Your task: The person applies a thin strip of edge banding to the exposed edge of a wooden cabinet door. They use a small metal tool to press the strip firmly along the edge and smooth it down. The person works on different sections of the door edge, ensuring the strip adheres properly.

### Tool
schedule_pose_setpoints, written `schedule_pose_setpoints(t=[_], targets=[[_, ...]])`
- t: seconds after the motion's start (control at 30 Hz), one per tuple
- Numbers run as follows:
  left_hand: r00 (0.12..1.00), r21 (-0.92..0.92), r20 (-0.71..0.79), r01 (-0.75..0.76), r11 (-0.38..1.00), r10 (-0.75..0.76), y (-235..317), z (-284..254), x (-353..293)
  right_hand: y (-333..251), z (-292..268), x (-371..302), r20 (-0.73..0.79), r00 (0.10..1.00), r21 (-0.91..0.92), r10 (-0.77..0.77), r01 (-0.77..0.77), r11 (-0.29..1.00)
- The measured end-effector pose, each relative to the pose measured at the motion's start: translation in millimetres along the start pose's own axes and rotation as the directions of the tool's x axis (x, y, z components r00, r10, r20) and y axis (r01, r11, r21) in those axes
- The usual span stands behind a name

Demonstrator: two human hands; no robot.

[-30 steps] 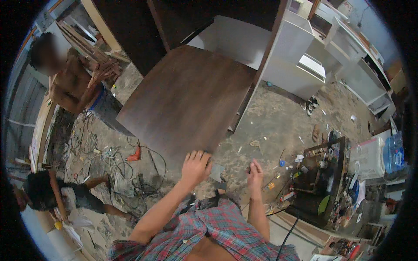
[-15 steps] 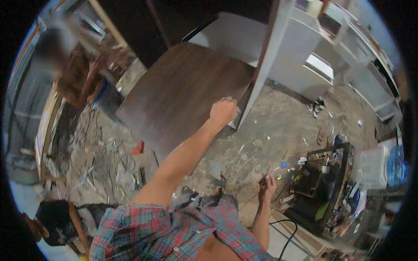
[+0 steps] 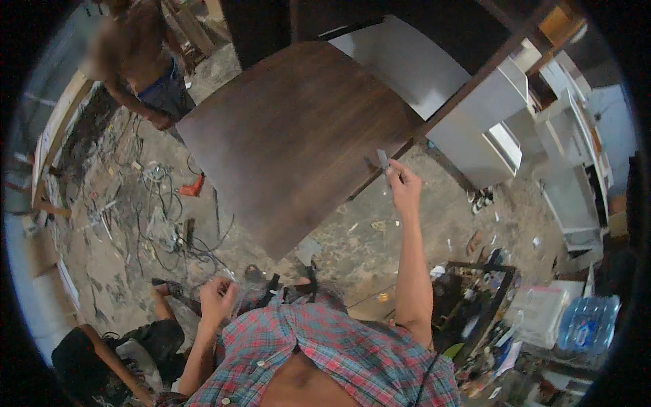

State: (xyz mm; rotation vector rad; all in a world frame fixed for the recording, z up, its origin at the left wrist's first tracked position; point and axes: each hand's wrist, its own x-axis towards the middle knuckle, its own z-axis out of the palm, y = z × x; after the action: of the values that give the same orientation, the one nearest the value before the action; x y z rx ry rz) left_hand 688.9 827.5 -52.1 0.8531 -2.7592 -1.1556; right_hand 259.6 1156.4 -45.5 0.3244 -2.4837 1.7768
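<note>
My right hand (image 3: 405,182) is raised beside the near right edge of a large dark brown wood-grain panel (image 3: 298,136). Between thumb and fingers it pinches a small flat grey blade-like piece (image 3: 382,159), held upright over the panel's edge. Close to my body at lower left is my left hand (image 3: 218,297), its fingers curled in. Whether anything is in them I cannot make out. A white-lined cabinet part (image 3: 413,64) adjoins the panel's far side.
A shirtless person (image 3: 146,61) stands at the panel's far left; another (image 3: 122,359) is low at lower left. An orange power tool (image 3: 192,186) and cables lie on the littered floor. At right are white cabinet panels (image 3: 468,129), a debris-filled dark frame (image 3: 502,292) and a blue water jug (image 3: 588,324).
My left hand has left the panel's edge and drawn back to my body. My right hand has risen from the lower right to that edge with the grey piece. My view has turned.
</note>
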Motion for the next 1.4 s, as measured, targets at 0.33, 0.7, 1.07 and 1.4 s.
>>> schedule_pose_setpoints(t=[0.33, 0.7, 1.07, 1.4], targets=[[0.957, -0.878, 0.201, 0.271, 0.395, -0.21, 50, 70, 38, -16, 33, -12, 0.21, 0.975, -0.184, -0.073, 0.113, 0.976], [0.95, -0.905, 0.266, 0.304, 0.297, -0.161, 57, 76, 41, -7, 15, 0, 0.177, 0.974, -0.225, -0.14, 0.178, 0.958], [0.969, -0.92, 0.216, 0.244, 0.306, -0.123, 46, 82, 37, -20, 25, -9, 0.242, 0.966, -0.38, -0.089, 0.178, 0.908], [0.967, -0.915, 0.242, 0.254, 0.313, -0.078, 48, 71, 40, -50, 74, -106, 0.382, 0.923, -0.289, -0.033, 0.153, 0.945]])
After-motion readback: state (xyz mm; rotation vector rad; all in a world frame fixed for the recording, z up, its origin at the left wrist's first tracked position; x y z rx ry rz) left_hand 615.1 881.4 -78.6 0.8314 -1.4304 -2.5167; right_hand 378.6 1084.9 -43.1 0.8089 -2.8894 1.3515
